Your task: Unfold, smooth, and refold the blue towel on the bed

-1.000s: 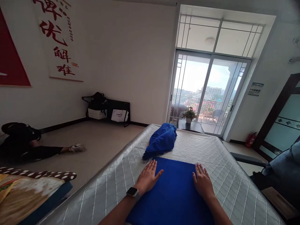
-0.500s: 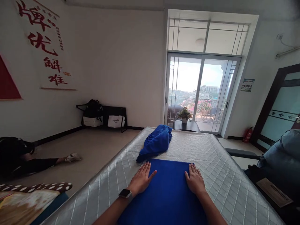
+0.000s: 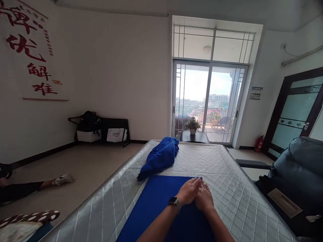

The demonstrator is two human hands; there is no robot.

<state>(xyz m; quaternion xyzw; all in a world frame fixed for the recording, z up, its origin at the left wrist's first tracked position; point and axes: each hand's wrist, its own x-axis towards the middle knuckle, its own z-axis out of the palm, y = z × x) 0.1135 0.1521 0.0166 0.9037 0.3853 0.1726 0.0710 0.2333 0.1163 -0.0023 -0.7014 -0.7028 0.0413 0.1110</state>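
Both hands flat on the spread blue cloth (image 3: 156,205), near its far right corner: left hand (image 3: 188,191) crossed over from the left with a watch (image 3: 173,201) on the wrist, right hand (image 3: 204,199) just beside it, the two touching along their inner sides. Fingers extended and pressed together, palms down, pinching nothing; whether the fingertips reach past the cloth's far edge cannot quite be told at this angle.

Cloth lying smooth along the near middle of the quilted mattress (image 3: 234,188), far edge square to the mattress's length, near end running out of view at the bottom.

Possible trouble: with all the pressure at one corner, likely to drag the smooth cloth over the slick quilted cover and bunch it, or skew its far edge. Left side of the cloth unweighted, so free to ride up or fold over. Second cloth, the crumpled blue bundle (image 3: 159,156), touching or nearly touching the far left corner of the flat one; apt to catch and be pulled along if the flat one shifts.

Around: another person's leg and shoe (image 3: 62,179) on the floor off the mattress's left edge; grey armchair (image 3: 297,168) close by the right edge; small table with a potted plant (image 3: 192,125) beyond the far end, before the glass balcony doors (image 3: 208,101). Nothing else on the mattress top in the way.
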